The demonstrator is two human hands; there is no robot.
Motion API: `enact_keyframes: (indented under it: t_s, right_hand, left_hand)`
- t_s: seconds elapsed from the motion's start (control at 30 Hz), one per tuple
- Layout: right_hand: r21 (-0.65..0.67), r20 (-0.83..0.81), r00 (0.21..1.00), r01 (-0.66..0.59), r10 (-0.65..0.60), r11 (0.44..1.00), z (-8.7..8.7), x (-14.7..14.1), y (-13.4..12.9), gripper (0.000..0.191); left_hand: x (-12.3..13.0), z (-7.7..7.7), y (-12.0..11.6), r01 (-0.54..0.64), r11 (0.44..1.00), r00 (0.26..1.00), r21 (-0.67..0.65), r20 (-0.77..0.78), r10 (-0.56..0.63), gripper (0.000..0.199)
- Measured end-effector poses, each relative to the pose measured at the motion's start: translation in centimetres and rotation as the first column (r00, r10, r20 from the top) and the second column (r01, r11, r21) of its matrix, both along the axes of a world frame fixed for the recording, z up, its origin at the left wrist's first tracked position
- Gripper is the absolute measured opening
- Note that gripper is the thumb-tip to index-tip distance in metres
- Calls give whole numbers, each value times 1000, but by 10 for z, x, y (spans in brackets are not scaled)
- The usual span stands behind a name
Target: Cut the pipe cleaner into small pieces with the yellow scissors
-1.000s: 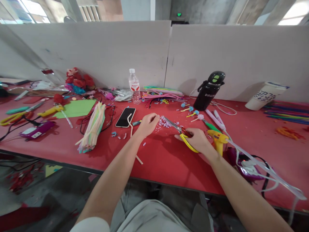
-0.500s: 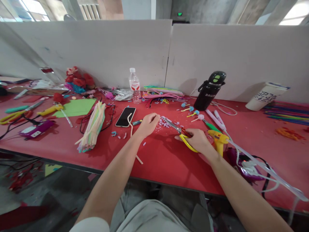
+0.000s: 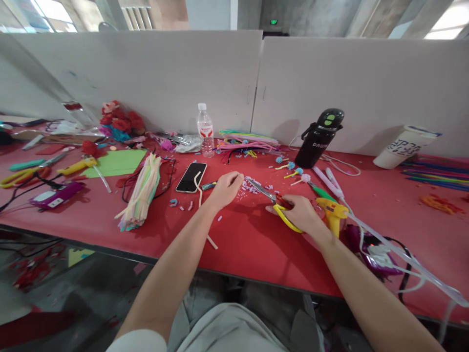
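My left hand (image 3: 226, 189) is closed in a pinch over the red table, its fingertips close to the blade tips; whatever lies between them is too small to make out. In my right hand (image 3: 301, 212) are scissors (image 3: 262, 188) with red and yellow handles, blades pointing up and left toward the left fingertips. Short lilac snippets (image 3: 252, 187) are scattered beneath and around the blades. A cream fuzzy strip (image 3: 200, 195) runs from the phone (image 3: 191, 177) down past my left forearm, which hides part of it.
A bundle of pale fuzzy stems (image 3: 142, 193) lies at left. Behind stand a water bottle (image 3: 205, 131) and a black flask (image 3: 318, 139). Small blue pompoms on stems (image 3: 298, 170) lie near the flask. A yellow glue gun (image 3: 332, 211) is beside my right wrist. A paper cup (image 3: 403, 146) leans farther right.
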State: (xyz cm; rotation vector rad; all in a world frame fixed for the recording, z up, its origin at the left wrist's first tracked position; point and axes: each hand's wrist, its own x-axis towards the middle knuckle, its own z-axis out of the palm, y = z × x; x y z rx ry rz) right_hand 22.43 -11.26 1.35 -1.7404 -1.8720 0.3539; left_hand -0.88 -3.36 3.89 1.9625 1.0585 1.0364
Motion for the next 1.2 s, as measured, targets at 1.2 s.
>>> enact_keyframes:
  t_s: [1.2]
  right_hand:
    - [21,0,999,34,-34,999,-1,-1,1,57]
  left_hand:
    - [0,4,-2,31,999,999,-23,15,-31,35]
